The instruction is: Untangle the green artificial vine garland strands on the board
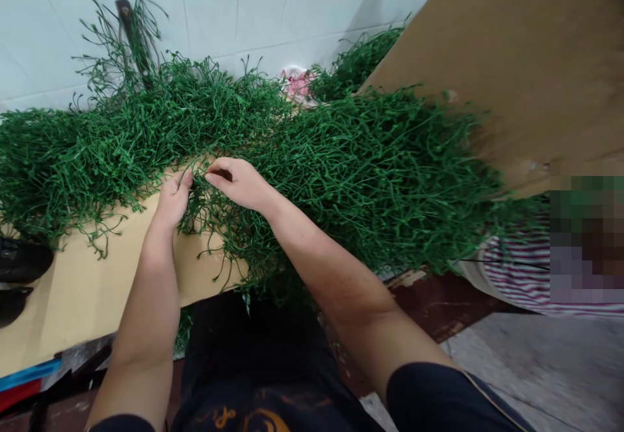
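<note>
Over a tan board, my left hand [171, 201] is closed on a few thin green stems [195, 201] with small bud-like tips. My right hand [241, 184] faces it just to the right, thumb and forefinger curled together in a pinch at the same stems. A large heap of the green stems [380, 172] lies beside and under my right forearm. Behind my left hand spreads another heap [97, 152], reaching to the left edge of the view. Loose stems hang over the board's near edge in front of me.
The tan board [102, 276] spans the front left. A big brown cardboard sheet [511, 62] leans at the right. Against the tiled wall [214, 10] stand a dark upright bar [125, 19] and a pink-and-white item [297, 84]. A person in striped clothing [517, 269] is at the right.
</note>
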Demonstrator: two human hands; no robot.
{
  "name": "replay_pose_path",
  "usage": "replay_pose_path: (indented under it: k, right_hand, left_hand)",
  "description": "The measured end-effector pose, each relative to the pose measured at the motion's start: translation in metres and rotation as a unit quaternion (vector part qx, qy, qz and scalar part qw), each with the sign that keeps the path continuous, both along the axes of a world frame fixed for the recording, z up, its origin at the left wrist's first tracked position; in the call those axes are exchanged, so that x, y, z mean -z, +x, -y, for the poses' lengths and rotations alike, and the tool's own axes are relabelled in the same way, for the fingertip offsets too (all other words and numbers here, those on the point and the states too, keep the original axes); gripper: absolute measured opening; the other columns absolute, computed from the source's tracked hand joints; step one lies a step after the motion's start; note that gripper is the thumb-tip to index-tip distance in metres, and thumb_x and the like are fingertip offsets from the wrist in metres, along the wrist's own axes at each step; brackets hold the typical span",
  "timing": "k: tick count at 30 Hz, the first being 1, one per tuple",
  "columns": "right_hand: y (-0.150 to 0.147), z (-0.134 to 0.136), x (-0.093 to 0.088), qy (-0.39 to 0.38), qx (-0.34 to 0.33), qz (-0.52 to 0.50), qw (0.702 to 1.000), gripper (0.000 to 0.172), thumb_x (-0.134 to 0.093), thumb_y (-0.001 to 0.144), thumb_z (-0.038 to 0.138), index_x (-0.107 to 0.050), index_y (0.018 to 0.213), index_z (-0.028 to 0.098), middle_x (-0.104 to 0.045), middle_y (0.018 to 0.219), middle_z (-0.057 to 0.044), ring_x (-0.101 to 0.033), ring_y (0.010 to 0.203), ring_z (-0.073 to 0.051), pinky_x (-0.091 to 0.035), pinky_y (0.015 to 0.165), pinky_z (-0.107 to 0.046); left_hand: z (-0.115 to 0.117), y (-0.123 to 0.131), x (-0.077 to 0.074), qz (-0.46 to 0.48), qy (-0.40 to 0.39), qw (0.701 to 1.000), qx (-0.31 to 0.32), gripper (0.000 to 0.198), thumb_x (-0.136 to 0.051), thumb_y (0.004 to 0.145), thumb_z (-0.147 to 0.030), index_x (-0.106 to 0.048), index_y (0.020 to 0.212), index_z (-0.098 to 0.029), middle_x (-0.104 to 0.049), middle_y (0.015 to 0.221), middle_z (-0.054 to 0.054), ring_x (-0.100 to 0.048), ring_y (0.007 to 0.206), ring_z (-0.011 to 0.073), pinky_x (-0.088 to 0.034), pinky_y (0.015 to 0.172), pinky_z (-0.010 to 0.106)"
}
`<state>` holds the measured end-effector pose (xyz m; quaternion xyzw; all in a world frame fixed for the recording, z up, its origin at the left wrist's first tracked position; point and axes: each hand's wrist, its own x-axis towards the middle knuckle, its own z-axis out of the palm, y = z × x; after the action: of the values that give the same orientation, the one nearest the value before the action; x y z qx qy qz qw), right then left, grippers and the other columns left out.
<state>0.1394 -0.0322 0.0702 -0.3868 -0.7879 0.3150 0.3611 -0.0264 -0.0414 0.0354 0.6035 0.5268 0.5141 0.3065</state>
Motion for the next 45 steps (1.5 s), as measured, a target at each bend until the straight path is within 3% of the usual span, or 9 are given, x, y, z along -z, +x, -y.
replay_pose_path:
  k: [7, 12, 17, 22, 28, 31, 36, 41, 45]
  right_hand:
    - [0.005, 0.012, -0.001, 0.143, 0.07, -0.055, 0.986, 0.023, -0.049, 0.083, 0.014, -0.056, 0.061, 0.016, -0.053, 0.069, -0.001, -0.048, 0.071, -0.012, -0.039, 0.075, -0.028]
    - [0.006, 0.035, 0.004, 0.212, 0.045, -0.09, 0.972, 0.028, -0.047, 0.086, 0.018, -0.051, 0.058, 0.017, -0.055, 0.067, -0.001, -0.048, 0.073, -0.012, -0.039, 0.078, -0.029]
    - [0.0, 0.031, 0.008, 0.152, 0.046, -0.153, 0.975, 0.026, -0.046, 0.087, 0.024, -0.056, 0.064, 0.016, -0.056, 0.074, -0.004, -0.052, 0.077, -0.012, -0.043, 0.077, -0.029]
    - [-0.01, 0.01, 0.012, 0.063, 0.014, -0.189, 0.98, 0.029, -0.046, 0.087, 0.037, -0.063, 0.079, 0.015, -0.061, 0.095, -0.008, -0.057, 0.091, -0.014, -0.046, 0.082, -0.03]
    - [-0.017, 0.001, 0.02, 0.008, 0.063, -0.076, 0.995, 0.038, -0.061, 0.077, 0.03, -0.058, 0.11, 0.011, -0.058, 0.113, -0.014, -0.056, 0.096, -0.018, -0.047, 0.087, -0.035]
    - [-0.019, 0.004, 0.02, -0.003, 0.031, -0.068, 0.997, 0.025, -0.057, 0.079, 0.025, -0.061, 0.1, 0.012, -0.063, 0.101, -0.01, -0.057, 0.092, -0.017, -0.045, 0.087, -0.033]
    - [-0.018, 0.008, 0.011, -0.02, 0.052, -0.124, 0.991, 0.01, -0.053, 0.081, 0.024, -0.058, 0.08, 0.015, -0.057, 0.069, 0.001, -0.049, 0.064, -0.01, -0.039, 0.065, -0.025]
    - [-0.004, 0.004, 0.003, -0.033, 0.083, -0.187, 0.978, 0.011, -0.05, 0.082, 0.021, -0.05, 0.072, 0.017, -0.038, 0.057, 0.005, -0.034, 0.056, -0.007, -0.031, 0.058, -0.024]
    - [0.009, 0.001, 0.003, -0.036, 0.106, -0.202, 0.973, 0.019, -0.049, 0.082, 0.019, -0.043, 0.064, 0.018, -0.036, 0.058, 0.005, -0.034, 0.057, -0.007, -0.031, 0.06, -0.024]
  left_hand:
    - [0.0, 0.0, 0.0, -0.005, 0.007, 0.997, -0.072, 0.04, -0.049, 0.08, -0.054, -0.059, 0.076, -0.016, -0.059, 0.071, 0.0, -0.054, 0.074, 0.0139, -0.043, 0.073, 0.024]
    - [0.0, 0.002, 0.004, 0.062, -0.03, 0.997, -0.024, 0.043, -0.046, 0.08, -0.06, -0.056, 0.077, -0.018, -0.056, 0.064, 0.0, -0.056, 0.062, 0.0138, -0.044, 0.062, 0.025]
    - [-0.001, -0.003, 0.003, 0.098, -0.084, 0.992, -0.004, 0.048, -0.05, 0.075, -0.064, -0.058, 0.075, -0.017, -0.058, 0.061, 0.001, -0.055, 0.058, 0.0139, -0.044, 0.057, 0.026]
    - [-0.002, -0.013, -0.003, 0.051, 0.056, 0.995, -0.059, 0.044, -0.068, 0.065, -0.055, -0.064, 0.084, -0.016, -0.067, 0.087, 0.003, -0.059, 0.084, 0.0145, -0.045, 0.08, 0.025]
    - [0.009, -0.014, -0.011, 0.135, 0.054, 0.987, -0.074, 0.042, -0.048, 0.081, -0.057, -0.061, 0.074, -0.018, -0.065, 0.072, 0.002, -0.061, 0.069, 0.0123, -0.048, 0.066, 0.023]
    - [0.011, -0.01, -0.012, 0.152, 0.04, 0.985, -0.074, 0.044, -0.045, 0.082, -0.059, -0.059, 0.074, -0.018, -0.066, 0.072, 0.003, -0.063, 0.07, 0.0128, -0.05, 0.065, 0.023]
    - [0.011, -0.008, -0.017, 0.18, 0.058, 0.977, -0.094, 0.044, -0.041, 0.083, -0.059, -0.057, 0.075, -0.019, -0.067, 0.072, 0.003, -0.064, 0.07, 0.0133, -0.051, 0.067, 0.025]
    - [0.011, -0.019, -0.024, 0.258, 0.055, 0.947, -0.182, 0.045, -0.033, 0.085, -0.061, -0.051, 0.082, -0.019, -0.066, 0.071, 0.004, -0.063, 0.071, 0.0152, -0.05, 0.068, 0.028]
    - [0.01, -0.037, -0.026, 0.327, 0.069, 0.932, -0.139, 0.04, -0.036, 0.085, -0.059, -0.048, 0.076, -0.022, -0.061, 0.065, 0.001, -0.061, 0.074, 0.016, -0.047, 0.069, 0.03]
